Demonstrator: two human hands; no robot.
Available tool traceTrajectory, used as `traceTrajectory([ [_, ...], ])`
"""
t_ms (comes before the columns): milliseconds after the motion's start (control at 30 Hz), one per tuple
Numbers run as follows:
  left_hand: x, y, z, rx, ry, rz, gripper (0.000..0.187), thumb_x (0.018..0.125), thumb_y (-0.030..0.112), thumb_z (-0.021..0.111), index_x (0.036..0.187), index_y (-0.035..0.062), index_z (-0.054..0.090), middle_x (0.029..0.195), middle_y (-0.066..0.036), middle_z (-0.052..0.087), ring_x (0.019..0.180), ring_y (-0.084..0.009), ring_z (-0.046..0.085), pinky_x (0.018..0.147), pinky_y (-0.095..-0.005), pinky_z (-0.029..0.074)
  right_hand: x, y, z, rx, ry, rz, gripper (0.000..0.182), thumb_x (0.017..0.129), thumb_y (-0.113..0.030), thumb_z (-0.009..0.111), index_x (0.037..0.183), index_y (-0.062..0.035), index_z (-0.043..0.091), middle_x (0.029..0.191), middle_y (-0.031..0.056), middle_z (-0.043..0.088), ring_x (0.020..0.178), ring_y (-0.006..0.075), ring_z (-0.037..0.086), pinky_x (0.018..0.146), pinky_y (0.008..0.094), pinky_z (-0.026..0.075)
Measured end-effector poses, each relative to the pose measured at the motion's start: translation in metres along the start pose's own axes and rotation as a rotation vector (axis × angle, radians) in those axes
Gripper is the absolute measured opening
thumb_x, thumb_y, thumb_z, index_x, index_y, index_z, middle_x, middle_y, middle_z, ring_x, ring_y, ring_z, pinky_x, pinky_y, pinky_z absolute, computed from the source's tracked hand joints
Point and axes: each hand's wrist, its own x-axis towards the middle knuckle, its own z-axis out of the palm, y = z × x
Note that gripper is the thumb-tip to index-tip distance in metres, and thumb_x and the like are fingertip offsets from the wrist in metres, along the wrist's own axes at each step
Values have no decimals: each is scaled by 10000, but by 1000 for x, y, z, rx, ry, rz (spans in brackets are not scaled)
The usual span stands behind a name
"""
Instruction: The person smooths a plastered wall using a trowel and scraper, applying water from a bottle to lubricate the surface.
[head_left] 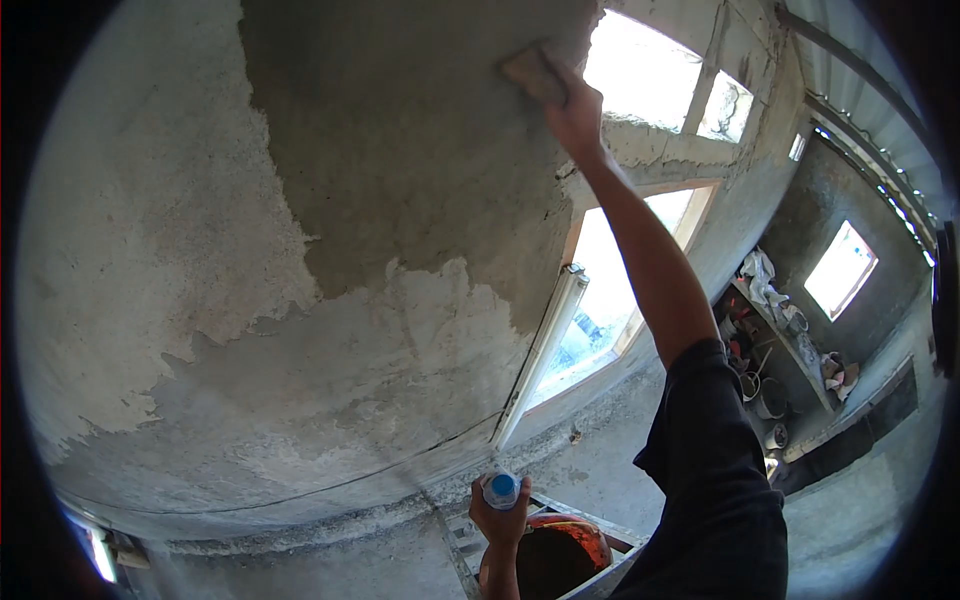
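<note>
My right hand (pixel 577 118), raised high with the arm stretched out, grips a flat tan plastering float (pixel 532 75). The float lies against the dark, damp-looking plaster (pixel 400 140) on the upper wall, close to the bright window opening. Low in the view, my left hand (pixel 498 518) is closed around a clear plastic bottle (pixel 502 488) with a blue cap facing me. Just behind and below that hand stands an orange-rimmed bucket (pixel 590 540) with dark contents. My fingers partly hide the bottle's body.
A framed window (pixel 590 330) has a long pale strip (pixel 545 350) beside it. A thin cable (pixel 400 455) runs along the lower wall. The bucket rests by a slatted frame (pixel 460 545). A cluttered shelf (pixel 800 345) stands at the right.
</note>
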Motion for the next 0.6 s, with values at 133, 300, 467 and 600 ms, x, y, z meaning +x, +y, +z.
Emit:
traceTrajectory([
  [133,0,-2,-1,-2,19,-12,430,635,234,855,901,44,576,770,-89,631,681,-218,627,667,-341,513,-43,-37,-27,23,-221,-64,668,642,54,488,1279,-136,561,1111,196,645,1044,299,635,879,332,499],
  [300,-1,-2,0,-3,6,-10,423,632,227,855,890,43,574,771,-89,631,677,-209,624,662,-335,512,4,-31,-20,208,-71,198,648,639,39,540,1265,-127,560,1139,202,623,1053,342,611,894,374,505],
  [467,0,5,-1,15,16,-54,420,625,231,857,872,50,570,762,-82,632,666,-197,620,648,-331,511,-12,-33,-5,-33,-95,52,620,657,44,565,1265,-77,533,1166,196,608,1016,373,610,853,383,521],
  [600,1,6,-1,5,38,-30,430,620,239,862,871,51,569,753,-78,631,659,-197,617,641,-333,510,-12,-43,-13,-42,-131,163,651,644,38,567,1283,-69,511,1211,201,579,1058,378,587,891,400,501],
])
